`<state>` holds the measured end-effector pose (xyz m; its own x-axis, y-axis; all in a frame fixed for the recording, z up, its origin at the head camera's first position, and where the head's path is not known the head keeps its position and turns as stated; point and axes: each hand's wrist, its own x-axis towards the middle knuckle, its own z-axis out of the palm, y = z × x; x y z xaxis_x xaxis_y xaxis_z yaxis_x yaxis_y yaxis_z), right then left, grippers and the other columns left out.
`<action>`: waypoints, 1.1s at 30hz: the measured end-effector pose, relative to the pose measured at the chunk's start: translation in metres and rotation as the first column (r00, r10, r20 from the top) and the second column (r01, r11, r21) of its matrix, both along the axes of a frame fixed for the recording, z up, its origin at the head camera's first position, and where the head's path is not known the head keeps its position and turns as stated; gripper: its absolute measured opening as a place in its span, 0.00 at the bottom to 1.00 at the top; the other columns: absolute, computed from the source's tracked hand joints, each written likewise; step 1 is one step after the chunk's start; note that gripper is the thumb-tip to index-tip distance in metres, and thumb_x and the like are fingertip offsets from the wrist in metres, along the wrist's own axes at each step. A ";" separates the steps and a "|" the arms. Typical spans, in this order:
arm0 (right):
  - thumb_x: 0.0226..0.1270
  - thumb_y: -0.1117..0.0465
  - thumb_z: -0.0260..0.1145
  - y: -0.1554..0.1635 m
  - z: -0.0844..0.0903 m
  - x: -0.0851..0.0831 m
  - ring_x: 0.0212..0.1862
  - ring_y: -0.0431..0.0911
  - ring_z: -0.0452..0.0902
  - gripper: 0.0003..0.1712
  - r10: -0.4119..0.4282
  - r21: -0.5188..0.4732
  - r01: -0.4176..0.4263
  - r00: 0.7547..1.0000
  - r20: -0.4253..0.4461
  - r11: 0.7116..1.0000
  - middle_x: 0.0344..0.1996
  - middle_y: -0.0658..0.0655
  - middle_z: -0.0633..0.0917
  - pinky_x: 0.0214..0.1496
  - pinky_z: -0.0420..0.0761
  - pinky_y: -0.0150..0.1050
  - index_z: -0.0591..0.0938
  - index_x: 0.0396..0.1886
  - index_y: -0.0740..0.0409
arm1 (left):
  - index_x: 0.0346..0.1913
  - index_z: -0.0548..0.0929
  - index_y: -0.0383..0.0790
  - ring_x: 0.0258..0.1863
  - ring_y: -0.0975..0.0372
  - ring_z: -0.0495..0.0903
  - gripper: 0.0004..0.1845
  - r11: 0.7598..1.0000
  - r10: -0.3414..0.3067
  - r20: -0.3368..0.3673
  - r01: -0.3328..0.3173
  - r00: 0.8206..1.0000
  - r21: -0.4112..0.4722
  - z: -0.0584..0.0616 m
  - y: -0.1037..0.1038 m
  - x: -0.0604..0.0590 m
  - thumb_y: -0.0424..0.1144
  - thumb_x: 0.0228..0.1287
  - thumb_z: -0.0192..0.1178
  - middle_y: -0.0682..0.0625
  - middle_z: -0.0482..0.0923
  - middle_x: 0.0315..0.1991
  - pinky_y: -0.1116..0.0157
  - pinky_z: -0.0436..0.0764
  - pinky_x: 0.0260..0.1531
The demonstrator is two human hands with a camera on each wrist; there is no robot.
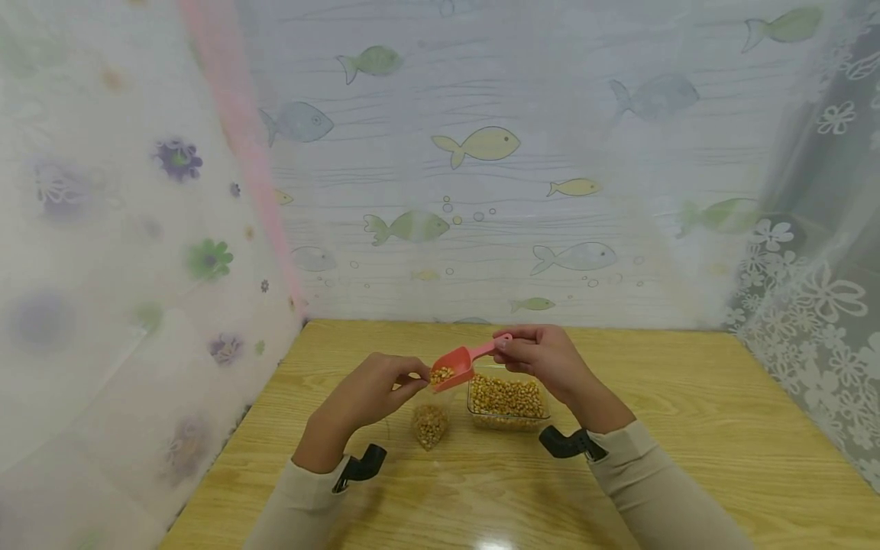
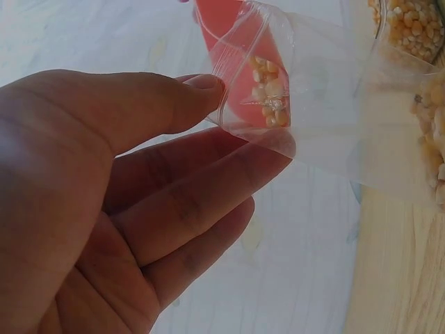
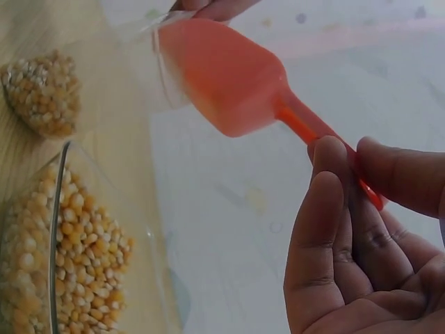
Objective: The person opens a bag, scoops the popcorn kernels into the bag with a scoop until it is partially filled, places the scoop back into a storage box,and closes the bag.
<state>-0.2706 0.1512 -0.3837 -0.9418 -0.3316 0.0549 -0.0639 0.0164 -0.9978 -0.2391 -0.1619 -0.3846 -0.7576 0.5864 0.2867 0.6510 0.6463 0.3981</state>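
Note:
My left hand point(image 1: 374, 389) pinches the top edge of a clear plastic bag point(image 2: 327, 104) between thumb and fingers. Corn kernels point(image 1: 430, 425) fill the bag's bottom. With thumb and fingertips, my right hand point(image 1: 546, 357) grips the handle of a red scoop point(image 1: 457, 367). The scoop tilts down to the left, its front lip inside the bag's mouth. Several kernels point(image 2: 270, 94) lie at that lip, seen through the plastic in the left wrist view. Below the right hand stands a clear rectangular container point(image 1: 510, 422) of corn kernels point(image 3: 87, 257).
The wooden table point(image 1: 619, 489) carries the bag and the container. A fish-patterned curtain point(image 1: 481, 191) hangs behind it, with a flowered sheet point(image 1: 103, 305) on the left and a lace-like one point(image 1: 818, 321) on the right. Black camera mounts point(image 1: 565, 443) sit at both wrists.

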 end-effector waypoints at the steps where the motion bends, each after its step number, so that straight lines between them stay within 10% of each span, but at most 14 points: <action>1: 0.77 0.60 0.67 0.000 0.001 0.000 0.48 0.47 0.89 0.22 -0.001 0.010 0.001 1.000 -0.004 1.000 0.45 0.58 0.90 0.50 0.89 0.38 0.80 0.64 0.67 | 0.49 0.88 0.48 0.42 0.65 0.90 0.07 1.000 -0.001 0.003 0.001 1.000 0.002 0.000 0.000 0.000 0.37 0.75 0.64 0.54 0.89 0.48 0.66 0.87 0.42; 22: 0.73 0.54 0.71 -0.020 0.029 0.008 0.42 0.46 0.91 0.18 0.004 0.316 0.068 0.975 -0.224 0.946 0.40 0.56 0.92 0.45 0.90 0.41 0.87 0.55 0.60 | 0.49 0.88 0.50 0.42 0.65 0.90 0.06 1.000 -0.010 0.009 0.010 1.000 0.011 0.001 0.000 0.000 0.37 0.75 0.64 0.55 0.89 0.46 0.66 0.87 0.43; 33: 0.73 0.54 0.71 -0.009 0.036 0.014 0.42 0.47 0.91 0.16 -0.008 0.275 0.078 0.969 -0.249 0.958 0.40 0.59 0.92 0.45 0.90 0.42 0.87 0.54 0.58 | 0.48 0.88 0.50 0.41 0.65 0.90 0.06 1.000 -0.003 0.007 0.003 1.000 0.004 0.001 0.001 0.001 0.36 0.74 0.65 0.55 0.89 0.47 0.67 0.87 0.42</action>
